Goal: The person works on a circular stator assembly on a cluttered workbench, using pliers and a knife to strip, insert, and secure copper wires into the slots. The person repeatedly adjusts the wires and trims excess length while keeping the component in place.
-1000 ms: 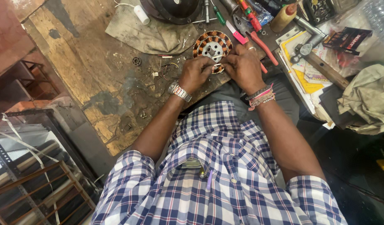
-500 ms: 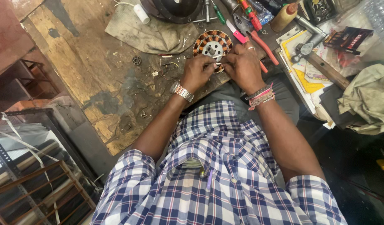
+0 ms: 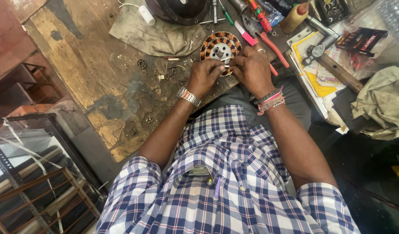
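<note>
Both hands meet at the near edge of one round motor stator (image 3: 221, 47), a ring of copper-coloured windings around a pale metal hub, which lies on the wooden bench (image 3: 99, 82) just in front of the person. Left hand (image 3: 205, 76), with a metal watch at the wrist, has its fingers curled and pinched together on something small and pale at the stator's rim; right hand (image 3: 251, 69), with several thread bands at the wrist and a ring on one finger, is likewise closed down on the same spot, so the two hands touch each other. What exactly they pinch is too small to make out, and the near part of the stator is hidden beneath the fingers. Beside the stator, on its right, lie one pair of red-handled pliers (image 3: 273, 48) and one small pink piece (image 3: 249, 38). Beyond it lies one grey cloth (image 3: 158, 37), and on that cloth sits one dark round housing (image 3: 180, 9), cut off by the top edge. One green-handled screwdriver (image 3: 226, 15) and one brown bottle with a red tip (image 3: 294, 17) lie further back. Small bits of wire and one little bearing ring (image 3: 141, 63) are scattered on the bench to the left. Yellow papers (image 3: 314, 78) and one crumpled beige cloth (image 3: 379, 102) lie well apart on the right.
</note>
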